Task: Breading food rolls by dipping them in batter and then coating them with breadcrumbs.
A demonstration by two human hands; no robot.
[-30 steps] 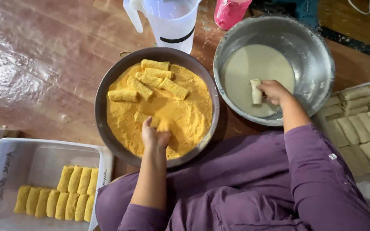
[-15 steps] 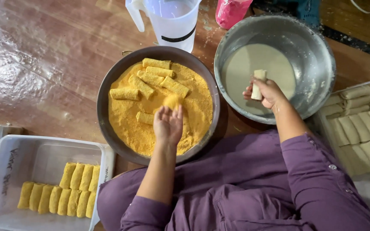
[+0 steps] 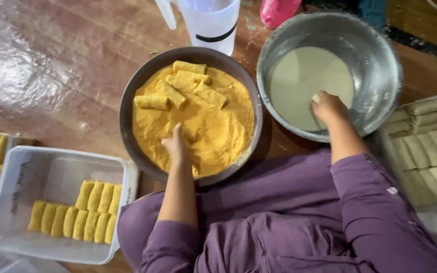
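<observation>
I see eight coated rolls (image 3: 72, 217) boxed; my left hand (image 3: 176, 146) presses flat in crumbs (image 3: 218, 136), my right hand (image 3: 330, 107) grips a battered roll (image 3: 316, 98); plain rolls (image 3: 431, 146) remain.

Warm, fairly bright indoor light w/ strong white glare on the wet floor (image 3: 31, 76) upper left. Soft shadows under the bowls; mostly sharp, slight blur and wide-angle stretch at the edges.
</observation>
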